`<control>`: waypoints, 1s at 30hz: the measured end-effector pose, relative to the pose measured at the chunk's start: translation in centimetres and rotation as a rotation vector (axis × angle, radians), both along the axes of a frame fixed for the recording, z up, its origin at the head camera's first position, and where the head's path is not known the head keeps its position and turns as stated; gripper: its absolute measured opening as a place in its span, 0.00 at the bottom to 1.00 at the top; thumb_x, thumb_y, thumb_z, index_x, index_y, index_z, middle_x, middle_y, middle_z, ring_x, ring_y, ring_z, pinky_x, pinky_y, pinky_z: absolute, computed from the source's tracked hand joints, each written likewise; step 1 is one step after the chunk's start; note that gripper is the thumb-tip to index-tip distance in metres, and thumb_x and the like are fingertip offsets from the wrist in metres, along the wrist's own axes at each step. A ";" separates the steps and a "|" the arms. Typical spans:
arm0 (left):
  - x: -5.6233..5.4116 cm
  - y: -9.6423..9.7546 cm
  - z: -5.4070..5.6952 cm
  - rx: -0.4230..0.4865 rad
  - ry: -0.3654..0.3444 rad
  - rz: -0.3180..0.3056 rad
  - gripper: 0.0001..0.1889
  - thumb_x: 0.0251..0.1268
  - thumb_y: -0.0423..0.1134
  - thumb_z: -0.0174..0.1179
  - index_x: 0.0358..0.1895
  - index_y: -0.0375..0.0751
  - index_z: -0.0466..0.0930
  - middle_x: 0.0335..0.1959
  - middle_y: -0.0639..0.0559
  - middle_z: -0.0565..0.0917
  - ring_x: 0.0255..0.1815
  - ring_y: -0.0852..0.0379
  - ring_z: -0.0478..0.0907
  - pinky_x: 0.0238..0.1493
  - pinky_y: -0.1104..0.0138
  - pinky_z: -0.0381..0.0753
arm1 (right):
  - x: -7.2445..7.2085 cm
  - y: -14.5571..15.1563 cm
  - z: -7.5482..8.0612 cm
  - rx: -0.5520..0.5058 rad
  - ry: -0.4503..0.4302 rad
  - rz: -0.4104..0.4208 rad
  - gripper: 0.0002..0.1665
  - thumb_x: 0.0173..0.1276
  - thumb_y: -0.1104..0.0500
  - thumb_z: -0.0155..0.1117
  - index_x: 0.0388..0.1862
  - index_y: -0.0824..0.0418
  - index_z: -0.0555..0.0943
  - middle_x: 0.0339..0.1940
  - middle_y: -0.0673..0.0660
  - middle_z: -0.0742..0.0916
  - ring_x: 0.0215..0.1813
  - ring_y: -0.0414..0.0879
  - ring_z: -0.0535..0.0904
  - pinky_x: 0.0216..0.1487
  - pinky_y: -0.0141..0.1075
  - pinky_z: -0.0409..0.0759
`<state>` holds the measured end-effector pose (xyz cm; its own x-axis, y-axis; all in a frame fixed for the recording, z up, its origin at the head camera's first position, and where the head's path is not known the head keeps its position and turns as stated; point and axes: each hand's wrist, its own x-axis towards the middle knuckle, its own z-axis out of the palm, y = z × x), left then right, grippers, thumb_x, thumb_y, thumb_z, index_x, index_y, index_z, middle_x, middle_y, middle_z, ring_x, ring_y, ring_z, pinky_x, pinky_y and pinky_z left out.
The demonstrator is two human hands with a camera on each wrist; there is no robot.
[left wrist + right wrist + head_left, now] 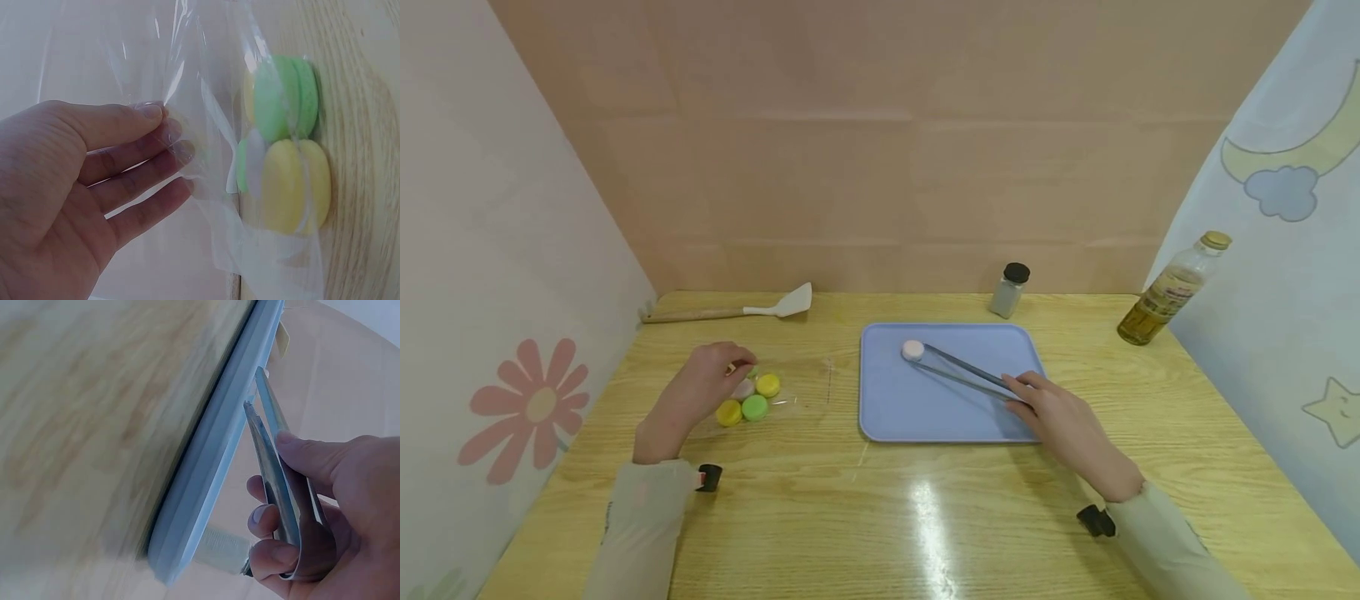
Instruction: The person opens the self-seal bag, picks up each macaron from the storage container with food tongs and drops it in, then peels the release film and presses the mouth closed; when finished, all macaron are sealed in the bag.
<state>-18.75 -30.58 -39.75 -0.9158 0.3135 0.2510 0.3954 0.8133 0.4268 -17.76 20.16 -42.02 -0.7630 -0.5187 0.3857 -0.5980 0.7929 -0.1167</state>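
Observation:
In the head view my left hand is at the left of the table, beside several macarons in yellow, green and pale purple. They lie in a clear plastic bag, and the thumb and index finger pinch the bag's film above a green macaron and a yellow macaron. My right hand grips long metal tongs over the blue tray. The spread tips of the tongs are right at a pale pink macaron in the tray's upper left part.
A spatula with a wooden handle lies at the back left. Behind the tray stands a small jar with a black lid. An oil bottle stands at the right, near the side wall.

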 end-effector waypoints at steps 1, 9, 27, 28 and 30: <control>0.0 0.0 0.0 -0.003 0.004 -0.001 0.06 0.69 0.25 0.63 0.44 0.29 0.87 0.40 0.42 0.87 0.38 0.47 0.83 0.39 0.53 0.84 | -0.2 -0.1 -0.1 -0.003 -0.003 -0.001 0.25 0.65 0.62 0.73 0.61 0.67 0.83 0.45 0.58 0.85 0.29 0.42 0.76 0.25 0.36 0.75; 0.0 -0.1 -0.2 -0.001 0.007 0.003 0.07 0.69 0.25 0.62 0.45 0.29 0.87 0.41 0.42 0.87 0.39 0.47 0.83 0.40 0.53 0.84 | -1.1 -1.0 -0.3 -0.011 -0.012 0.002 0.23 0.67 0.62 0.72 0.60 0.66 0.83 0.45 0.58 0.85 0.31 0.45 0.79 0.25 0.38 0.76; 0.0 0.0 0.1 0.003 -0.005 -0.002 0.07 0.69 0.26 0.62 0.45 0.30 0.87 0.41 0.43 0.87 0.40 0.47 0.83 0.41 0.53 0.84 | -1.1 -1.5 -0.1 -0.073 0.086 0.071 0.22 0.64 0.64 0.74 0.58 0.66 0.85 0.43 0.56 0.86 0.23 0.39 0.74 0.19 0.31 0.69; 0.0 0.0 0.1 0.003 -0.007 -0.003 0.07 0.70 0.26 0.62 0.45 0.30 0.87 0.41 0.43 0.87 0.40 0.47 0.83 0.41 0.53 0.84 | -1.0 -1.6 0.0 -0.078 0.090 0.075 0.22 0.64 0.64 0.74 0.58 0.66 0.85 0.44 0.56 0.86 0.23 0.38 0.74 0.19 0.31 0.69; 0.0 0.0 0.2 0.005 -0.010 -0.002 0.07 0.70 0.26 0.62 0.45 0.30 0.87 0.41 0.43 0.86 0.40 0.47 0.83 0.41 0.53 0.83 | -0.9 -1.8 0.2 -0.082 0.099 0.086 0.22 0.64 0.64 0.74 0.58 0.65 0.85 0.44 0.55 0.87 0.24 0.38 0.74 0.19 0.31 0.69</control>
